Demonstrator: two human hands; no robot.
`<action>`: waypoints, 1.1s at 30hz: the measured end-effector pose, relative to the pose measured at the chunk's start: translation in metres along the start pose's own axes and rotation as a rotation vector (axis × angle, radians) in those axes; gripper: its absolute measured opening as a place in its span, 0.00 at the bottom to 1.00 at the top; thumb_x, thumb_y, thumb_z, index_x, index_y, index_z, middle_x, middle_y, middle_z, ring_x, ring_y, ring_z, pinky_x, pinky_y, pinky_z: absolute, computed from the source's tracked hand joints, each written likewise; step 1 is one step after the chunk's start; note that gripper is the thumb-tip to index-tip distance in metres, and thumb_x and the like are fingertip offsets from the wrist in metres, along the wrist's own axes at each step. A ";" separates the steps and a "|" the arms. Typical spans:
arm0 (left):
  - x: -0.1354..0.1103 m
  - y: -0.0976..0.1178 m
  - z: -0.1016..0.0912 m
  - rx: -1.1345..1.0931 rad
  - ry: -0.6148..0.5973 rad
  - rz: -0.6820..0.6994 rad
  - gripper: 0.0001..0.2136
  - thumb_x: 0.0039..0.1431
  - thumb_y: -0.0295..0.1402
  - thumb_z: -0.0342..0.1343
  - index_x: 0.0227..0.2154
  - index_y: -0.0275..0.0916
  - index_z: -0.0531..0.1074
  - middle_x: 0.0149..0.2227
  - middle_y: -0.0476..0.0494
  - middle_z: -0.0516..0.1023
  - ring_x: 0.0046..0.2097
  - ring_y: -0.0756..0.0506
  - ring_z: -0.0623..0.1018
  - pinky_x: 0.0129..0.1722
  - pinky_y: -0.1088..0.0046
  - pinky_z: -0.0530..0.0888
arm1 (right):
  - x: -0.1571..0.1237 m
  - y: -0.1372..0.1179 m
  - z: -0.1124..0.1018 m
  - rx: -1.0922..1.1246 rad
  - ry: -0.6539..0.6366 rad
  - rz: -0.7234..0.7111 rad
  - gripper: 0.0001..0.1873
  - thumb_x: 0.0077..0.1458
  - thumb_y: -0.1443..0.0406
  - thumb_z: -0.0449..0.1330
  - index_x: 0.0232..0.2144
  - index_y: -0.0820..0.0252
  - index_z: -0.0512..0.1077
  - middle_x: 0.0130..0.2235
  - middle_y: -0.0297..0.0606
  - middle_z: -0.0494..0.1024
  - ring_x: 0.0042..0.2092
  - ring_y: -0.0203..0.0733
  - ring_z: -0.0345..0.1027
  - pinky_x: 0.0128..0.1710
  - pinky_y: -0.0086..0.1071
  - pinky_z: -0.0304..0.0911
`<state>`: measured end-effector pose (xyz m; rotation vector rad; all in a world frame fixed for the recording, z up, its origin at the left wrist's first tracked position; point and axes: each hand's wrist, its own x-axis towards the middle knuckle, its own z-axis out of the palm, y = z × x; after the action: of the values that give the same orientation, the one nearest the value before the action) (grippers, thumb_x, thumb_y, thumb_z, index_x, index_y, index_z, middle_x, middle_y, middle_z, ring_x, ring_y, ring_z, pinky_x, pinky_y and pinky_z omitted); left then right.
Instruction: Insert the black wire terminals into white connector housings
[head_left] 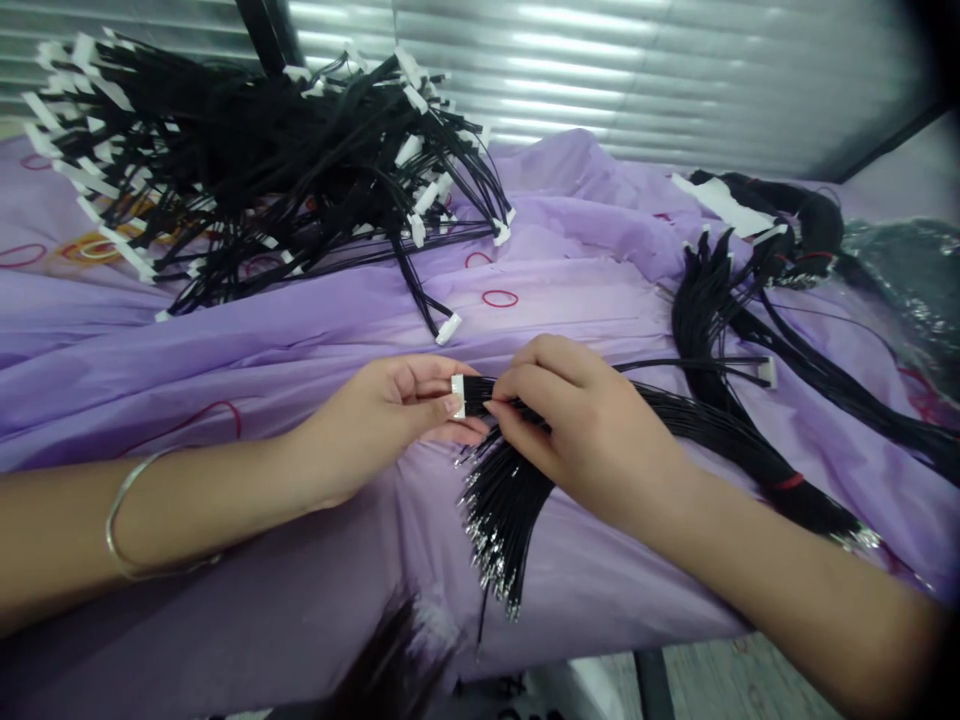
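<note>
My left hand [420, 402] pinches a small white connector [458, 396] between thumb and fingers, above the purple cloth. Several black wires run out of the connector's right side. Close beside it, the fingertips of my right hand [559, 410] are pressed together on the black wires [478, 394] just behind the connector. Below my right hand hangs a bundle of black wires [506, 520] with bare metal terminals at their ends. Its far part runs right across the cloth. My right fingers hide which single wire they grip.
A large heap of black wire harnesses [247, 150] with white connectors lies at the back left. More wire bundles [705, 300] and a clear plastic bag [907, 290] lie on the right. Red rubber bands [499, 299] are scattered on the purple cloth [592, 270].
</note>
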<state>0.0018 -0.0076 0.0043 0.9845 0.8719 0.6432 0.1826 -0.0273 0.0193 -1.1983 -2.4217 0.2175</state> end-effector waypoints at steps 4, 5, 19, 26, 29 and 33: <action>0.000 0.000 0.000 -0.015 0.004 -0.002 0.07 0.53 0.26 0.57 0.36 0.35 0.73 0.32 0.46 0.79 0.33 0.49 0.78 0.40 0.71 0.75 | -0.001 -0.002 0.001 -0.016 0.005 0.033 0.09 0.57 0.70 0.50 0.32 0.64 0.70 0.35 0.44 0.66 0.36 0.40 0.60 0.36 0.34 0.61; 0.000 -0.001 0.000 -0.015 0.004 -0.002 0.07 0.53 0.26 0.57 0.37 0.34 0.73 0.32 0.45 0.79 0.33 0.49 0.78 0.40 0.71 0.75 | 0.000 -0.002 0.002 -0.021 -0.003 0.034 0.08 0.57 0.70 0.50 0.32 0.64 0.70 0.35 0.44 0.66 0.36 0.40 0.60 0.36 0.34 0.61; -0.001 0.000 0.004 0.002 0.032 0.014 0.07 0.53 0.21 0.54 0.35 0.34 0.72 0.31 0.47 0.79 0.32 0.50 0.78 0.38 0.72 0.76 | 0.000 -0.003 0.009 -0.064 -0.104 0.064 0.08 0.59 0.69 0.50 0.31 0.65 0.68 0.34 0.43 0.67 0.37 0.43 0.60 0.39 0.37 0.60; 0.000 -0.003 0.004 0.021 -0.006 0.045 0.04 0.54 0.22 0.54 0.32 0.33 0.73 0.31 0.47 0.78 0.34 0.50 0.77 0.39 0.73 0.75 | 0.004 -0.004 0.020 -0.046 -0.076 0.004 0.10 0.59 0.71 0.46 0.31 0.66 0.67 0.36 0.45 0.67 0.39 0.43 0.59 0.41 0.38 0.60; 0.001 -0.003 0.004 -0.027 0.016 0.037 0.07 0.54 0.22 0.55 0.35 0.34 0.72 0.31 0.47 0.78 0.33 0.50 0.78 0.39 0.73 0.75 | 0.004 -0.003 0.011 -0.069 -0.025 -0.007 0.10 0.59 0.70 0.48 0.32 0.67 0.68 0.36 0.45 0.67 0.38 0.43 0.60 0.40 0.38 0.60; 0.002 0.000 0.004 -0.134 0.105 0.013 0.07 0.54 0.20 0.53 0.36 0.31 0.72 0.32 0.44 0.77 0.33 0.50 0.77 0.38 0.74 0.74 | 0.001 0.000 -0.006 -0.114 -0.025 -0.060 0.09 0.58 0.68 0.51 0.33 0.65 0.70 0.35 0.44 0.67 0.38 0.43 0.61 0.39 0.37 0.61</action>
<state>0.0064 -0.0078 0.0049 0.8420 0.9031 0.7609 0.1843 -0.0266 0.0250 -1.1755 -2.5175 0.0782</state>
